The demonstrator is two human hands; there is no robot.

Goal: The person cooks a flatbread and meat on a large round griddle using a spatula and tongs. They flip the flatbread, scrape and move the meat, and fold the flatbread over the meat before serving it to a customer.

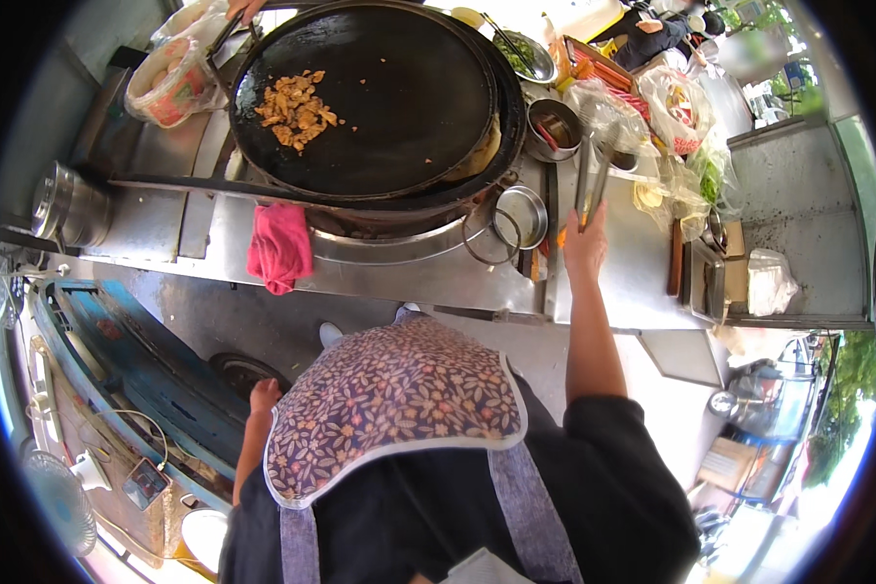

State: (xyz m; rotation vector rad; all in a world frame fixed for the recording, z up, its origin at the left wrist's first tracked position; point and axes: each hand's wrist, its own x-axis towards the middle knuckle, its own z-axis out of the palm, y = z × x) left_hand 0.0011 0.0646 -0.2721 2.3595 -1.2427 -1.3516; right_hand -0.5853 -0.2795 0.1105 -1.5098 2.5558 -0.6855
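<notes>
My right hand (584,238) grips a pair of metal tongs (592,175), which point away over the counter to the right of the round black griddle (399,107). On the griddle's left part lies a loose pile of browned, chopped meat-like pieces (297,110), with a few crumbs scattered elsewhere. My left hand (265,394) hangs low beside the floral apron, its fingers curled in with nothing visible in them. Closest to the tongs are a steel pot (553,129) with dark contents and a shallow steel bowl (522,216).
Another person's hand (246,10) is at the griddle's far left edge. A pink cloth (280,247) hangs over the counter's front. Farther right stand plastic bags (676,109) of food and a bowl of greens (526,55). A steel canister (68,206) is at left.
</notes>
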